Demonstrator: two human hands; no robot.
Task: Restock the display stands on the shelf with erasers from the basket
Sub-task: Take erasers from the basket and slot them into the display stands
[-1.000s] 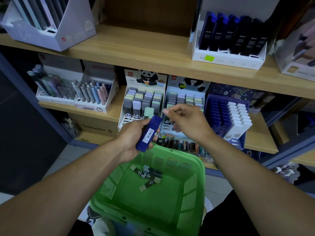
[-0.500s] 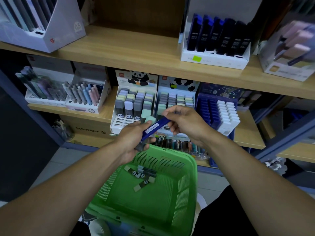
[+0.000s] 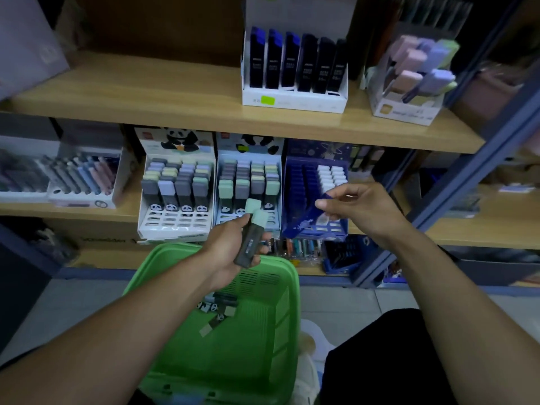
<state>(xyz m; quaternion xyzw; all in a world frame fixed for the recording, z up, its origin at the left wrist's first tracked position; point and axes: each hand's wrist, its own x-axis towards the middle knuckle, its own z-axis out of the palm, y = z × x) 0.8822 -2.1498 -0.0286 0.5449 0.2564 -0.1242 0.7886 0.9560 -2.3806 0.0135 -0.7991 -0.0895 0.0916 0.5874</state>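
Hands work above a green basket [image 3: 285, 283] in front of a stationery shelf [image 3: 187, 118]. The left hand [image 3: 230, 249] grips a small bundle of green-tipped erasers [image 3: 250, 229] in dark sleeves, their long axes tilted up and away toward the shelf. The right hand [image 3: 362, 211] pinches a blue eraser [image 3: 306, 219] between thumb and fingertips, the piece blurred and slanting down to the left. Directly behind it stands the blue display stand [image 3: 304, 182], its left columns appearing empty and white erasers filling the right ones; the right hand is the nearer one, so the blue eraser likely needs turning upright before it drops into a slot. Two panda display stands [image 3: 175, 182] sit just left, largely filled. More loose erasers [image 3: 217, 309] lie at the bottom of the basket.
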